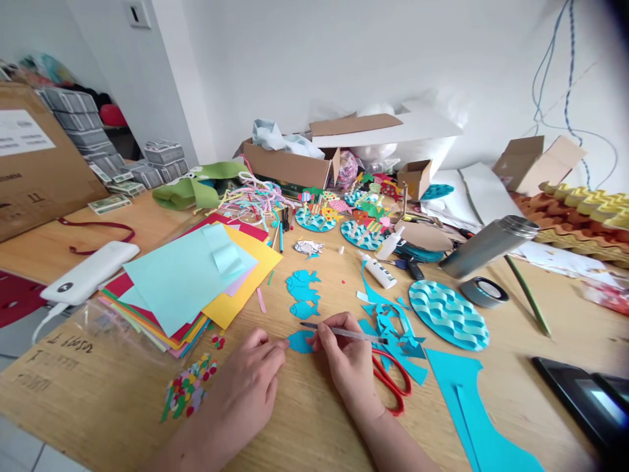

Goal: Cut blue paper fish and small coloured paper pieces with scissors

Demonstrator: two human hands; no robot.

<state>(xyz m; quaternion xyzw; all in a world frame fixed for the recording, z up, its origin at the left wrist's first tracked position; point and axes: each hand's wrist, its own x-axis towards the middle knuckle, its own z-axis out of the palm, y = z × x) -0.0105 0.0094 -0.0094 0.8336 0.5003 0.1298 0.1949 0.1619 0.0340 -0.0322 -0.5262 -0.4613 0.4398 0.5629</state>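
Observation:
A blue paper cutout (301,341) lies on the table between my hands, its right end partly hidden by my fingers. My left hand (253,377) is closed, its fingertips at the cutout's left edge. With a slim pen (344,332) held across its fingers, my right hand (346,360) is closed too, thumb and fingertips at the cutout's right edge. Just beyond are blue paper fish (303,309) with drawn lines. Red-handled scissors (393,387) lie right of my right hand, partly under blue paper scraps (393,328).
Coloured paper sheets (181,275) and confetti dots (189,387) lie left. Glue bottles (381,270), a wavy blue disc (449,314), black tape (484,292) and a tilted metal flask (491,246) stand or lie right. Finished fish crafts (317,216) and an open carton (289,164) are behind.

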